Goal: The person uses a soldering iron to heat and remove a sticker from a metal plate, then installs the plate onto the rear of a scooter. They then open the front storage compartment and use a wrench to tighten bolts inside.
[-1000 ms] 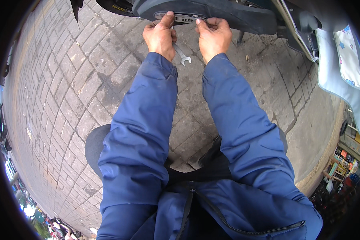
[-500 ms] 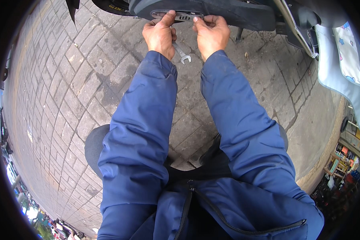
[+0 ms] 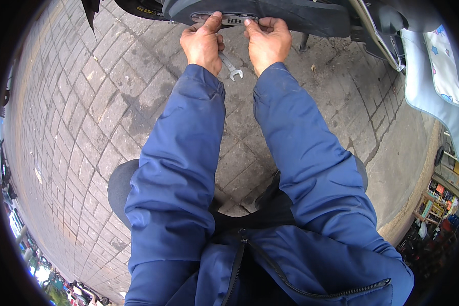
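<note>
My left hand (image 3: 201, 47) has its thumb on the left part of a silvery badge plate (image 3: 234, 21), set in the dark grey side cover (image 3: 315, 19) of a scooter at the top, with its fingers curled. My right hand (image 3: 268, 45) pinches at the plate's right end, index finger bent. Below the plate, a steel open-ended wrench (image 3: 234, 73) appears to lie on the paving, its upper part partly hidden by my left hand.
Block paving (image 3: 107, 122) surrounds my crouched legs. A metal tube (image 3: 377, 38) and a pale patterned cloth cover (image 3: 430, 89) hang at the scooter's right. A stand leg (image 3: 304, 43) reaches down behind my right hand. Cluttered shelves (image 3: 433, 206) stand at the far right edge.
Both hands have shifted slightly up and left in the view, along with the scooter and wrench. Their grip at the plate looks much the same.
</note>
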Available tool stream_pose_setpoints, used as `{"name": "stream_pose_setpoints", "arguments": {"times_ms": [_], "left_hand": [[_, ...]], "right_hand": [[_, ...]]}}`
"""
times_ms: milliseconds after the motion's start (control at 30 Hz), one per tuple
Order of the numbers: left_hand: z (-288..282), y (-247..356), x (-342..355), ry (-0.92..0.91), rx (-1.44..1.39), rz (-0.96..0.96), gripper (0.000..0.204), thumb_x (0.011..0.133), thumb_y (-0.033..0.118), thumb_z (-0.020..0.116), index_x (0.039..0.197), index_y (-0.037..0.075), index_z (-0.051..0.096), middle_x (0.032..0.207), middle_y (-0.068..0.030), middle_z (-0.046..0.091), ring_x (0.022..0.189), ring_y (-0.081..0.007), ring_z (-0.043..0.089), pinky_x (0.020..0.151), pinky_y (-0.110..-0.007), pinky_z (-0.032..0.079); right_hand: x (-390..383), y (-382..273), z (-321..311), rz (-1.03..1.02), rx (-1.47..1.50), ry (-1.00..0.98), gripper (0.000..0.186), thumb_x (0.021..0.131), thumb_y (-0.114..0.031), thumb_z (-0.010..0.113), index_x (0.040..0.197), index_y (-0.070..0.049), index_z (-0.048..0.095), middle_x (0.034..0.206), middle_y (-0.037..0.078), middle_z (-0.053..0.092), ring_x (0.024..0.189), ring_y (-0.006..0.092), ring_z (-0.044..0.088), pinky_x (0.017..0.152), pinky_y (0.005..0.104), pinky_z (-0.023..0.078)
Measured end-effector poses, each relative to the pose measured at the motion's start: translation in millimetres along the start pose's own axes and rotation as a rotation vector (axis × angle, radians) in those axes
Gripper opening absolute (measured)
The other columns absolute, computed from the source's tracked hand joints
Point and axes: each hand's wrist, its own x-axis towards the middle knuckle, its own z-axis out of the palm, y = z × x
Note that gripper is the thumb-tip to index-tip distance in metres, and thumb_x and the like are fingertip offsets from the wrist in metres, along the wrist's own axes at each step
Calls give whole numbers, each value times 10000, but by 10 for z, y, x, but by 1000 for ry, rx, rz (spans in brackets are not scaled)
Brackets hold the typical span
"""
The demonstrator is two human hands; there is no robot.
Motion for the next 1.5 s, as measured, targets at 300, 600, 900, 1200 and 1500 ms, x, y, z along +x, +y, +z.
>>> {"name": "stream_pose_setpoints", "arguments": {"times_ms": [300, 600, 900, 1200, 1500], "left_hand": [[11, -15, -1, 0, -5, 17, 236, 816, 106, 745, 929, 21, 556, 842, -78, 664, 494, -104, 487, 426, -251, 382], [32, -100, 13, -33, 37, 68, 191, 775, 69, 773, 858, 6, 613, 749, -62, 649, 482, -105, 484, 425, -248, 377], [60, -155, 31, -67, -33, 78, 361, 714, 3, 798, 889, -16, 482, 700, -90, 601, 469, -114, 507, 401, -255, 376], [72, -224, 76, -17, -24, 98, 442, 705, 6, 807, 971, -60, 461, 801, -130, 624, 572, -143, 578, 457, -265, 441], [75, -288, 122, -12, -40, 154, 448, 713, 7, 805, 979, -85, 456, 911, -173, 639, 781, -195, 644, 676, -296, 534]], "right_hand": [[-55, -115, -1, 226, 212, -85, 228, 862, -27, 675, 965, 77, 501, 870, 169, 636, 719, 212, 672, 619, 299, 592], [-38, -110, 15, 233, 228, -85, 231, 863, -23, 671, 957, 84, 489, 863, 176, 630, 698, 222, 671, 599, 306, 593], [-48, -88, 74, 220, 314, -27, 242, 823, 20, 691, 911, 41, 467, 772, 142, 620, 570, 172, 645, 510, 284, 566], [-32, -83, 79, 265, 392, -63, 274, 831, 46, 665, 937, 41, 412, 787, 180, 609, 578, 206, 658, 517, 305, 582], [-32, -105, 96, 267, 404, -39, 278, 820, 69, 662, 933, 42, 409, 782, 188, 599, 575, 217, 655, 495, 315, 575]]}}
